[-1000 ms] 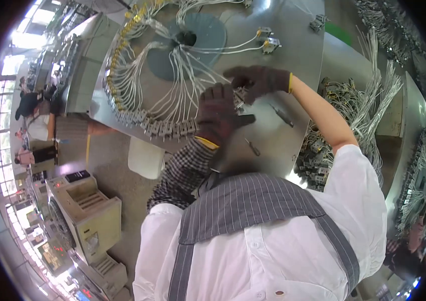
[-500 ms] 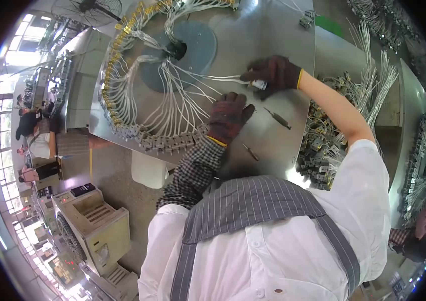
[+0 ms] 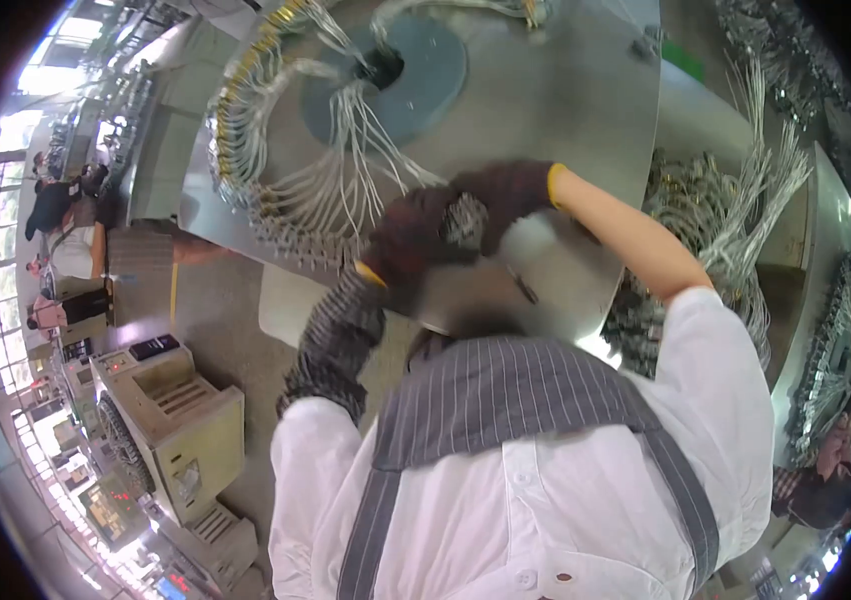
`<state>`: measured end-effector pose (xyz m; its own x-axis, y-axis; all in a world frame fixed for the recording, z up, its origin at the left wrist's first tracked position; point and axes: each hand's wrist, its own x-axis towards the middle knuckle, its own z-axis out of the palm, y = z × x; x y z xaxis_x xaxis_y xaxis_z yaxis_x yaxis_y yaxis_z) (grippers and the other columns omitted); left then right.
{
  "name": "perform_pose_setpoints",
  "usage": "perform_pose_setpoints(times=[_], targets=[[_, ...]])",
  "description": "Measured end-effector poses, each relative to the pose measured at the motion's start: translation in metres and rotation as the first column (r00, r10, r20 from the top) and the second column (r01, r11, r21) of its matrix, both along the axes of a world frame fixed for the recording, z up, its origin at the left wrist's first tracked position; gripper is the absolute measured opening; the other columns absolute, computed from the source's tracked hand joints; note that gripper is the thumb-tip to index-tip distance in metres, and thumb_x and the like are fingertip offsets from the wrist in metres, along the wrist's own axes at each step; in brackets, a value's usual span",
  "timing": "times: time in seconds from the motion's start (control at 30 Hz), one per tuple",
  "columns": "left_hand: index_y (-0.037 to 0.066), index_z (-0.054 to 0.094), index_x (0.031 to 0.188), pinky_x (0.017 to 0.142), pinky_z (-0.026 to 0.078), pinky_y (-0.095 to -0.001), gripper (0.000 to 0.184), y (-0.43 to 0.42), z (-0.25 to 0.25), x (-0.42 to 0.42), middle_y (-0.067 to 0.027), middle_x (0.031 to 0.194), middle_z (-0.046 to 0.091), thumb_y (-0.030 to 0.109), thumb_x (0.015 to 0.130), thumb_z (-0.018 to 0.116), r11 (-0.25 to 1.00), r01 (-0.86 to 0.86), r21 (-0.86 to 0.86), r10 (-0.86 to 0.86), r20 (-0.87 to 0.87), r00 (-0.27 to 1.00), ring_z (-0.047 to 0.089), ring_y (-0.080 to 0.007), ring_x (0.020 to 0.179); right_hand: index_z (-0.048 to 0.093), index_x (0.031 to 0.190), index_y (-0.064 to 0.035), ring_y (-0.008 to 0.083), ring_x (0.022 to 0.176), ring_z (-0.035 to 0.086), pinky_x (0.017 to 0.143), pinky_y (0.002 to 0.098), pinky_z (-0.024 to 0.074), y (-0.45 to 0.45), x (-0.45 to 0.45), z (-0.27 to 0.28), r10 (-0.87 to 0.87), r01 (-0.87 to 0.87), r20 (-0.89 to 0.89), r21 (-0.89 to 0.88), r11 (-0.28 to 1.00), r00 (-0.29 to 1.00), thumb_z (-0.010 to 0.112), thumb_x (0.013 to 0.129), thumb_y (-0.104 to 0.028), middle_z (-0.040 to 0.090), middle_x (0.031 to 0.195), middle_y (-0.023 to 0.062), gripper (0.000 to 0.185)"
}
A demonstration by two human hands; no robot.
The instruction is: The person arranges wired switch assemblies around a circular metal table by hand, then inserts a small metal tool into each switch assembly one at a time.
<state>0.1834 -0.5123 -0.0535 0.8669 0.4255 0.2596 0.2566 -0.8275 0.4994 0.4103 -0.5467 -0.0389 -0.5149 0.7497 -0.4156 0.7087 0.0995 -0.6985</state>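
Down and to the left since half a second ago, my right hand [image 3: 507,200] has come in against my left hand [image 3: 407,237], near the middle of the frame. Between them sits a grey metal connector cluster [image 3: 464,221], held there, I judge, so both palms can steady it. Blur and the gloves hide my fingertips, so I cannot tell how tightly either hand closes. White wires [image 3: 350,125] run down from the blue-grey disc [image 3: 437,85] at upper centre, some ending beside my hands. Left of me, the ring of connectors [image 3: 295,235] fans out along the metal table [image 3: 570,110], which probably keeps the leads from tangling. A slim dark tool [image 3: 523,286] lies just below my right hand, likely for easy reach.
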Motion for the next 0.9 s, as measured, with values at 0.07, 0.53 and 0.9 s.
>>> perform_pose_setpoints(times=[0.07, 0.53, 0.9], targets=[[0.005, 0.054, 0.126, 0.085, 0.053, -0.0446, 0.059, -0.016, 0.025, 0.016, -0.0195, 0.116, 0.062, 0.036, 0.081, 0.076, 0.995, -0.102, -0.002, 0.101, -0.044, 0.994, 0.065, -0.0362, 0.102, 0.046, 0.144, -0.011, 0.0196, 0.074, 0.063, 0.063, 0.0311, 0.0533, 0.003, 0.014, 0.035, -0.053, 0.006, -0.151, -0.294, 0.956, 0.987, 0.084, 0.067, -0.028, 0.066, 0.1, 0.01, 0.087], [0.01, 0.059, 0.092, 0.068, 0.051, -0.0443, 0.023, -0.02, 0.007, 0.038, -0.0129, 0.096, 0.057, 0.031, 0.087, 0.066, 0.971, -0.188, 0.148, 0.191, -0.012, 0.981, 0.061, -0.0326, 0.082, 0.064, 0.089, -0.0191, 0.0274, 0.076, 0.066, 0.071, 0.0366, 0.0519, 0.374, 0.051, -0.053, -0.231, -0.067, 0.195, 0.881, 0.468, 0.953, 0.058, 0.074, -0.017, 0.067, 0.081, 0.01, 0.017], [0.017, 0.068, 0.1, 0.071, 0.056, -0.0406, 0.029, 0.032, -0.003, -0.058, -0.0082, 0.099, 0.067, 0.032, 0.077, 0.076, 0.976, 0.063, 0.207, -0.069, 0.021, 0.997, 0.067, -0.0294, 0.083, 0.077, 0.091, -0.0144, 0.0292, 0.086, 0.073, 0.069, 0.0442, 0.0574, 0.27, -0.011, -0.004, -0.545, -0.036, 0.429, 0.808, 0.589, 0.721, 0.056, 0.083, -0.021, 0.075, 0.092, 0.0096, 0.024]])
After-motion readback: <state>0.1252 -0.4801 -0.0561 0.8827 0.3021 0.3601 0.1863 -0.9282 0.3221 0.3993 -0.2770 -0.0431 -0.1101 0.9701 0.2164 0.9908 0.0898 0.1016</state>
